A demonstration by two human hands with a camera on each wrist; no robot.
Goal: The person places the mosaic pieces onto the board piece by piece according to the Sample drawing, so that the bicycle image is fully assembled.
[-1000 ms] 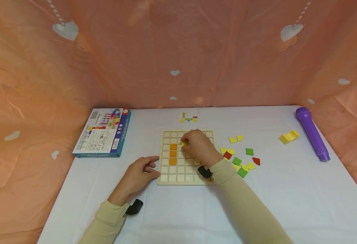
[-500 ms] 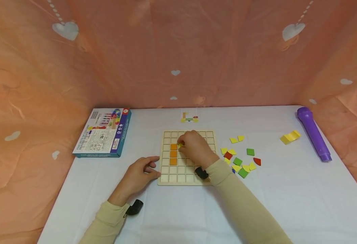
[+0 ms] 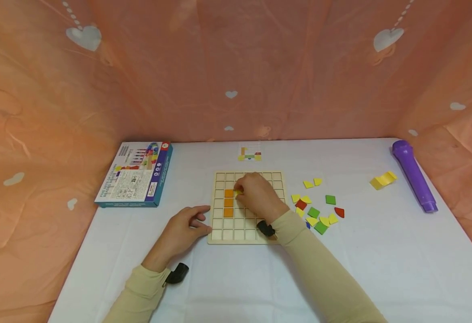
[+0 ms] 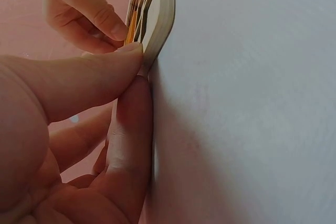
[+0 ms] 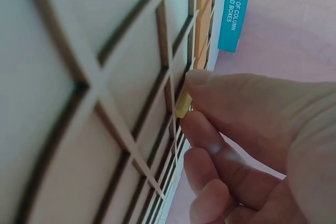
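My right hand [image 3: 260,194] pinches a small yellow tile [image 5: 184,103] between thumb and index finger, low over the wooden grid board [image 3: 223,235]. Most of that tile is hidden by the fingers; its outline is unclear. Just left of it, orange square tiles [image 3: 229,202] fill a short column of the board's cells. My left hand [image 3: 181,232] rests at the board's left side, thumb and index finger spread apart and touching the edge. In the left wrist view, the thumb [image 4: 105,80] lies against the board's side near a corner.
Loose yellow, green, red and blue tiles, including a green square [image 3: 330,199], lie right of the board. A pattern card [image 3: 249,154] lies behind it. A box [image 3: 132,175] sits at the back left. A yellow wavy block [image 3: 383,180] and purple microphone-shaped object [image 3: 414,177] are at right.
My right hand has shifted slightly left with the yellow tile, toward the orange column, and then stayed there. My left hand has kept its place at the board's edge.
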